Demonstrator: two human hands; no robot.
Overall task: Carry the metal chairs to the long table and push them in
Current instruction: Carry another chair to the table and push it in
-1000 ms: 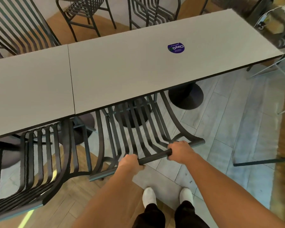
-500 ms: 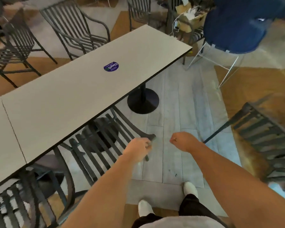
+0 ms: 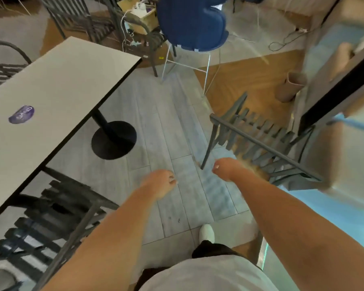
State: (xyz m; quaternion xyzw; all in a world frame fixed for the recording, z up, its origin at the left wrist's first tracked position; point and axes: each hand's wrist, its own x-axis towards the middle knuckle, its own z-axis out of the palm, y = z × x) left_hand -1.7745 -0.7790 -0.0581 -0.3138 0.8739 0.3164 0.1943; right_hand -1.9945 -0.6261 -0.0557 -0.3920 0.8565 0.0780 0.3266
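The left hand (image 3: 161,182) and right hand (image 3: 225,168) are loosely curled and empty; at two o'clock, the slatted metal chair (image 3: 259,139), judged rigid and heavy, is best gripped by its top rail.

Four metal chairs (image 3: 267,143), one long table (image 3: 57,87), one blue chair (image 3: 191,22)
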